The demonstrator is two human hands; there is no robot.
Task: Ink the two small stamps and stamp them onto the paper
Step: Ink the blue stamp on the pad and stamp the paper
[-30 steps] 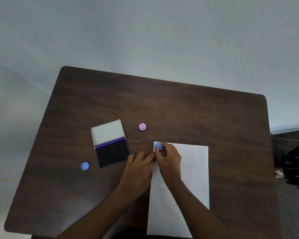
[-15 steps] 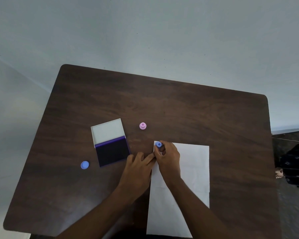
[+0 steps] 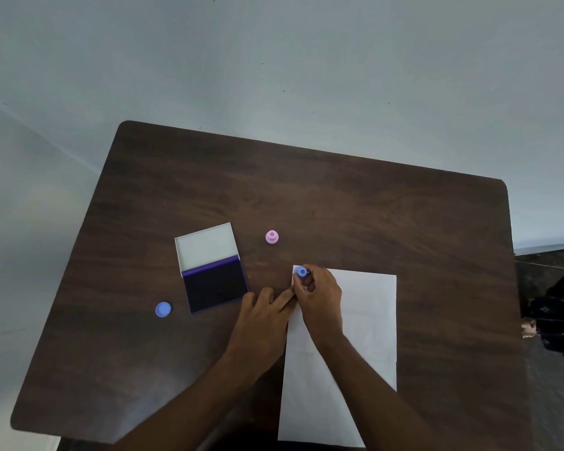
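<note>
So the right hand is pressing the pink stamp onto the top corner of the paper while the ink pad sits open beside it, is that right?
Not quite: the stamp in the right hand is the blue stamp, not the pink one. The head view shows the pink stamp standing alone on the table. The rest holds: top corner of the paper, ink pad open.

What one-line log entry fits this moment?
right hand: blue stamp on paper | left hand: steadies paper | pink stamp: untouched

A blue stamp (image 3: 302,272) is seen on white paper (image 3: 365,320), a pink stamp (image 3: 272,237) farther off. At left, a dark-inked pad (image 3: 216,284) with purple trim and white lid; a blue cap (image 3: 163,309); dark brown wood-grain table (image 3: 339,206).
</note>
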